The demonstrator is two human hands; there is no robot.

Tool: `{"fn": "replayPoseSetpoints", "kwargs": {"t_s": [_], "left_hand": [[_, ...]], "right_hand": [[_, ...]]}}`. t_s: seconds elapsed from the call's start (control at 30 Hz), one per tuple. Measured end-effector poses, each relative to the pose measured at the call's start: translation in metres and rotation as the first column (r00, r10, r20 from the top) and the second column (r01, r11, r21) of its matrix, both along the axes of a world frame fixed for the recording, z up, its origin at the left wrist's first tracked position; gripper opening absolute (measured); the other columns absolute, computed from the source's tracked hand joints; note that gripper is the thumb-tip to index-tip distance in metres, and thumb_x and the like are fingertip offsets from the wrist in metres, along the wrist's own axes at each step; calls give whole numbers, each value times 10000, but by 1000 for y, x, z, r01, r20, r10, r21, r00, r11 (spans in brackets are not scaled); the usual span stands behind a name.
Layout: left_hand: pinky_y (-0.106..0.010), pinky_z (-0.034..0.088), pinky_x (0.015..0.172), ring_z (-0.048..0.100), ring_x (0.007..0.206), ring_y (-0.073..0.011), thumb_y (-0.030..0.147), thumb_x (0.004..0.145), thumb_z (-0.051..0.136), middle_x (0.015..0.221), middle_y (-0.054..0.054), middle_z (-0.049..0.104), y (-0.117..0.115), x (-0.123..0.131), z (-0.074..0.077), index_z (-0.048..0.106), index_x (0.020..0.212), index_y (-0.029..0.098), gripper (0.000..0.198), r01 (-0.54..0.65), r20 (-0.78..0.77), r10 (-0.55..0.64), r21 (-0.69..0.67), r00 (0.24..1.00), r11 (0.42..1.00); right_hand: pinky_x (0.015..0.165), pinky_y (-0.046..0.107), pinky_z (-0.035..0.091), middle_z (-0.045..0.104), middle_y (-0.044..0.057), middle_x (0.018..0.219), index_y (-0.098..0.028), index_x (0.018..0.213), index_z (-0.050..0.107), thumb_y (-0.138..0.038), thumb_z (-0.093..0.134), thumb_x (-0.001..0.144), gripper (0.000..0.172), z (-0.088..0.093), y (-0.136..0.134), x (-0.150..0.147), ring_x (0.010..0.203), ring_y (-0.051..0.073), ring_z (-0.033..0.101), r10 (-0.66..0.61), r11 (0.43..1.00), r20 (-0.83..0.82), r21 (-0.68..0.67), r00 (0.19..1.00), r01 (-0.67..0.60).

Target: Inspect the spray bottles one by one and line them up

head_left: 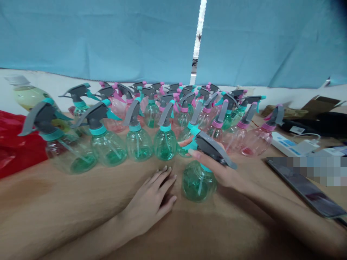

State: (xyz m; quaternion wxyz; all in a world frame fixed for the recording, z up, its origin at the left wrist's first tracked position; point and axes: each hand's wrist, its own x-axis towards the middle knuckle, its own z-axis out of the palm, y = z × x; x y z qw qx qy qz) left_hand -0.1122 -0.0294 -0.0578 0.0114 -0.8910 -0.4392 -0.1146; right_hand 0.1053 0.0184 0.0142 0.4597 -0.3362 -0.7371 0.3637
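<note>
A green spray bottle (198,182) with a grey trigger head stands on the brown tabletop (81,209) in front of me. My right hand (217,164) is closed around its trigger head from the right. My left hand (151,200) lies flat on the table just left of the bottle, fingers stretched out, holding nothing. Behind them stand several rows of spray bottles, green ones (165,142) on the left and middle, pink ones (256,139) toward the right and back.
A red plastic bag (16,148) lies at the left edge. A yellowish bottle (27,94) stands at the back left. At the right are a white power strip (287,142), a dark tablet (306,189) and cardboard boxes (320,104). A blue curtain hangs behind.
</note>
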Motion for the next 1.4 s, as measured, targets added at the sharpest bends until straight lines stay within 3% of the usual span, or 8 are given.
{"fn": "replayPoseSetpoints", "kwargs": {"t_s": [0.33, 0.83, 1.27, 1.4], "left_hand": [[-466, 405, 1062, 418, 1330, -274, 384, 949, 454, 1453, -126, 442, 0, 1, 2, 450, 1364, 139, 481, 1, 30, 0, -23, 1000, 1000], [-456, 392, 1074, 412, 1334, -273, 390, 949, 457, 1458, -127, 434, -1, 1, 2, 449, 1366, 146, 483, -1, 21, 1, -23, 1000, 1000], [-470, 394, 1070, 406, 1338, -278, 388, 956, 447, 1463, -134, 426, 0, 0, 1, 448, 1366, 135, 482, 3, 7, -3, -21, 1000, 1000], [-459, 394, 1072, 404, 1341, -271, 391, 955, 450, 1463, -132, 425, 0, 1, 3, 445, 1367, 142, 481, -2, 8, 2, -28, 1000, 1000]], "right_hand": [[828, 366, 485, 668, 25, 1051, -254, 1098, 612, -383, 591, 869, 264, -2, 1, 1, 926, 205, 626, 22, 1000, -46, -12, 999, -22], [922, 399, 466, 678, 31, 1116, -262, 1119, 608, -334, 612, 857, 273, 1, -1, -1, 1044, 221, 622, 40, 999, -84, -5, 996, -40], [884, 369, 472, 673, 25, 1095, -253, 1090, 603, -329, 612, 854, 249, 1, -1, -1, 1002, 205, 622, 22, 1000, -72, -10, 997, -23], [786, 355, 492, 673, 20, 1001, -255, 1056, 604, -363, 594, 864, 220, 3, -2, 0, 891, 200, 635, 16, 1000, -25, -25, 1000, -16]]}}
